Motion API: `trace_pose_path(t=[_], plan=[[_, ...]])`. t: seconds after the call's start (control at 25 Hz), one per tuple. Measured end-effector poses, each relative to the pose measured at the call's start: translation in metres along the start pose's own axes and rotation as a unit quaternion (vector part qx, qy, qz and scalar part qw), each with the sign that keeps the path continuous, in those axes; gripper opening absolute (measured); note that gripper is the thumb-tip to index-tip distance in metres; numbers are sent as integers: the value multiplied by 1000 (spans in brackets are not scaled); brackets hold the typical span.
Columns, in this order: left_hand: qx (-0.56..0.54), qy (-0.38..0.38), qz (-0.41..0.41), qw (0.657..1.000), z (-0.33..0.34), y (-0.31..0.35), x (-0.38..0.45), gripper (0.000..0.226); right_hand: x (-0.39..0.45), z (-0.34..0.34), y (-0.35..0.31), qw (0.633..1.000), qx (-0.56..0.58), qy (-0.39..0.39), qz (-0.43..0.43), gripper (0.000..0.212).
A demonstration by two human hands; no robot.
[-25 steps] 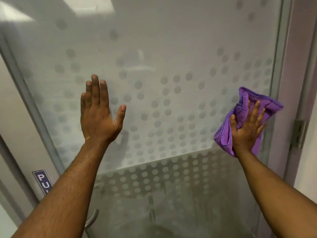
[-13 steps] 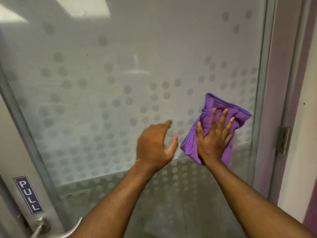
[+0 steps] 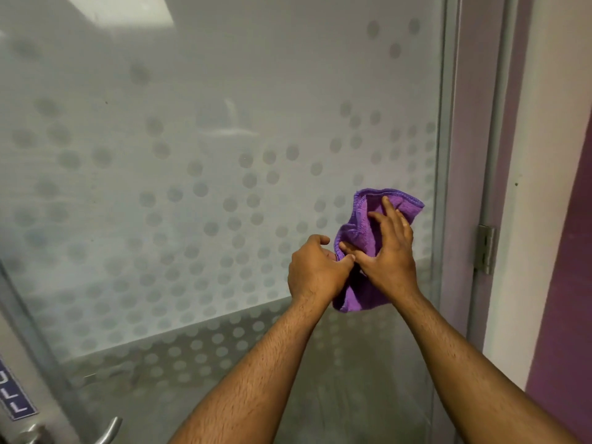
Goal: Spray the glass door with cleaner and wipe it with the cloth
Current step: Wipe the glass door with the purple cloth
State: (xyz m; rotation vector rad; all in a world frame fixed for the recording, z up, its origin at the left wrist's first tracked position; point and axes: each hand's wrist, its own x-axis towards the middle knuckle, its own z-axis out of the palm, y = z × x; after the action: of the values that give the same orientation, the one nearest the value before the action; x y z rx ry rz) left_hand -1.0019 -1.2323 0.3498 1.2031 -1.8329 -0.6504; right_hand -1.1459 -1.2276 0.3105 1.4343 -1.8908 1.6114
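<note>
A frosted glass door with a grey dot pattern fills the view. Low on its right side, a purple cloth is bunched against the glass. My right hand lies on the cloth with fingers spread, pressing it to the door. Directly to the left, my left hand has its fingers curled around the cloth's lower left edge. The two hands touch each other. No spray bottle is in view.
The door's metal frame runs down the right, with a hinge beside a purple and white wall. At the bottom left are a blue PULL sign and a metal lever handle.
My left hand came off the glass at the left and moved right and down to grip the cloth. My right hand slid the cloth left from the door's edge and bunched it.
</note>
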Motion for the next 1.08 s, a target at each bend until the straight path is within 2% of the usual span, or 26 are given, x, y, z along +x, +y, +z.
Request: trace_pose_path(t=[0.08,0.2,0.28,0.4,0.48,0.56,0.64,0.68,0.76,0.8,0.84,0.88,0.92,0.96,1.0,1.08], plan=[[-72,-38,-23,996,10,1,-1,53,2,-13,7,999,17,-36,-21,83],[-149,-74,-17,986,18,2,-5,28,9,-28,11,997,8,-61,-39,80],[-136,-84,8,987,18,2,-7,21,13,-37,9,996,-18,-78,-42,88],[-82,-102,23,991,17,5,-7,27,22,-51,8,990,-56,-119,-55,104],[-47,-96,44,993,16,9,-6,17,32,-59,6,985,-40,-163,-32,106],[-41,-71,58,995,17,9,-6,4,36,-64,10,979,-31,-197,-46,102],[-114,-66,22,991,14,8,-8,4,28,-62,23,981,16,-177,-74,97],[-185,-90,-13,979,11,9,-11,4,17,-59,29,987,59,-136,-64,91],[-304,-153,-88,936,6,8,-21,8,-18,-44,46,988,146,-34,19,73],[-335,-178,-115,918,5,4,-29,9,-42,-36,55,977,187,-13,97,58],[-354,-197,-136,904,5,-3,-37,10,-70,-31,58,953,234,-24,190,36],[-365,-212,-155,893,7,-11,-44,12,-100,-21,66,910,293,-66,284,21],[-371,-221,-177,885,10,-20,-52,14,-128,-16,71,841,365,-132,376,18],[-367,-223,-195,882,14,-31,-60,14,-155,-12,77,763,412,-197,457,26],[-357,-220,-210,883,18,-42,-69,11,-179,-14,82,698,431,-259,510,34],[-332,-208,-240,888,24,-63,-82,11,-213,-9,93,590,421,-355,591,36]])
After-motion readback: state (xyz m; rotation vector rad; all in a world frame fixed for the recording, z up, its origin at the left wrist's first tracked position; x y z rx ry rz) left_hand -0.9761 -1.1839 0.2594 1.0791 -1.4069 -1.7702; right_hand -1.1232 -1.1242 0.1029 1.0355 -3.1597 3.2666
